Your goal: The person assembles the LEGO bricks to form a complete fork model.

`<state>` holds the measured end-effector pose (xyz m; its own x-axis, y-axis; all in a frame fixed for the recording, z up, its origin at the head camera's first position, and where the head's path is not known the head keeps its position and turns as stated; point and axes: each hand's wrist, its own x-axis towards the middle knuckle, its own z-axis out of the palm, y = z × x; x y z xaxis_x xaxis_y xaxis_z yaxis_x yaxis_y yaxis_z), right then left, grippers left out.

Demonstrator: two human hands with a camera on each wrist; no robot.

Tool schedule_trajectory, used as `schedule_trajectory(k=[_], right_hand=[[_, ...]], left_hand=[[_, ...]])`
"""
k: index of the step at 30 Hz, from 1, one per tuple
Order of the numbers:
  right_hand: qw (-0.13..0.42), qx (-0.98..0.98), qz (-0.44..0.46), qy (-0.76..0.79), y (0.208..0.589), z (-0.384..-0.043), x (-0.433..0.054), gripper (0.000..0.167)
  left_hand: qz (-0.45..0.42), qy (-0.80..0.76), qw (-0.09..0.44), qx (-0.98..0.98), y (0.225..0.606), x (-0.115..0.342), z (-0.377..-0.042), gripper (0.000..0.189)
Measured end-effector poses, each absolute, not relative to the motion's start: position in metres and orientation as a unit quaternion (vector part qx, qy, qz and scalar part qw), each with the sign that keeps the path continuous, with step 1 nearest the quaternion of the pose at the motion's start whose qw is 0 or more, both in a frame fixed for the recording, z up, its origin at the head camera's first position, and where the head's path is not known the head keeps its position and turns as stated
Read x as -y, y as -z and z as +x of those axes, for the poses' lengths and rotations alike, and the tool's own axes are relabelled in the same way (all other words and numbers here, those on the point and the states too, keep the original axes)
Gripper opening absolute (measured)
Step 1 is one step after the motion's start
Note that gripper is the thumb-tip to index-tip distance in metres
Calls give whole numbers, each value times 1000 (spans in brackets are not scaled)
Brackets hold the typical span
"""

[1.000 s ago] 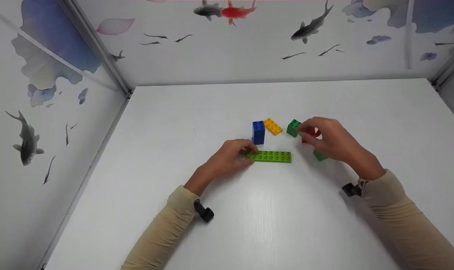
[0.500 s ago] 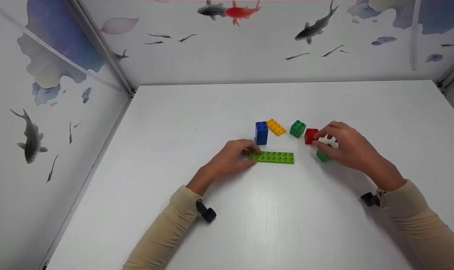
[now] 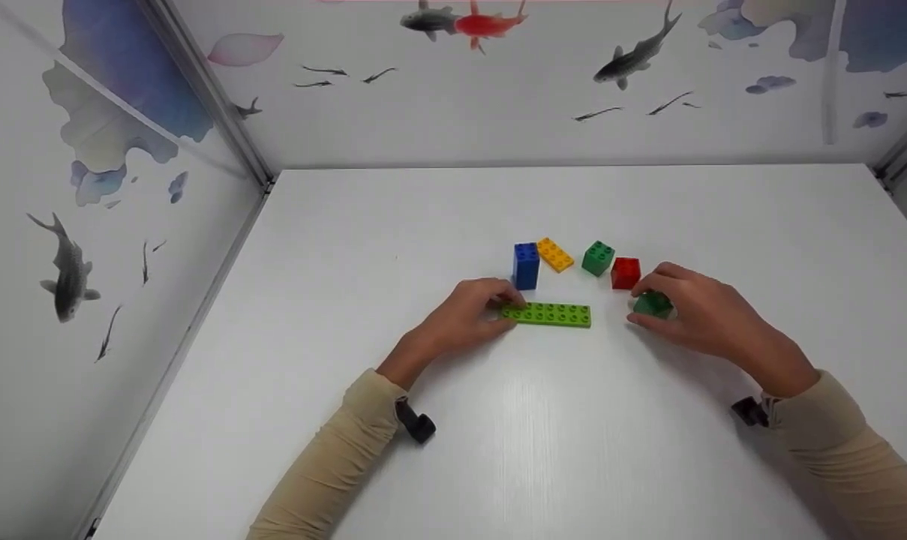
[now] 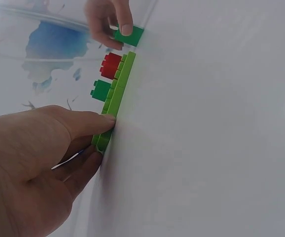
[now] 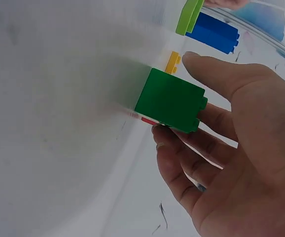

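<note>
One lime plate (image 3: 551,315) lies studs-up on the tabletop (image 3: 528,435), left end pinched between thumb and fingers of the left hand (image 3: 462,315). The right hand (image 3: 699,309) has thumb and fingers around the near green block (image 3: 654,305), just right of the lime plate; can't tell if they actually grip. Behind the lime plate: blue block (image 3: 526,268) upright near its left part, yellow plate (image 3: 555,255) flat farther back, far green block (image 3: 598,259) off its right end, red block (image 3: 626,274) farther right.

2 forearms (image 3: 329,457) angled inward; left grip (image 3: 464,315) pinching, right grip (image 3: 699,311) spread, fingers (image 5: 171,168) bent.
</note>
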<state>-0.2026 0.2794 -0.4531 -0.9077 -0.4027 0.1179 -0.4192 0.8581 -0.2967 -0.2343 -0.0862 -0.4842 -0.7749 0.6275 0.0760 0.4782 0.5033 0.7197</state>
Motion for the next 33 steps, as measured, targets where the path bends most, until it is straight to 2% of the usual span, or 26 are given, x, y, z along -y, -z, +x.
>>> schedule_trajectory(k=[10, 20, 33], right_hand=[[11, 961, 213, -177, 447, -205, -269, 34], [52, 938, 271, -208, 443, -210, -248, 27], [30, 926, 293, -236, 443, -216, -230, 32]], left_hand=[[321, -383, 102, -860, 483, 86, -234, 24], [326, -390, 97, -856, 483, 86, -234, 23], [327, -390, 98, -855, 485, 87, -235, 24]])
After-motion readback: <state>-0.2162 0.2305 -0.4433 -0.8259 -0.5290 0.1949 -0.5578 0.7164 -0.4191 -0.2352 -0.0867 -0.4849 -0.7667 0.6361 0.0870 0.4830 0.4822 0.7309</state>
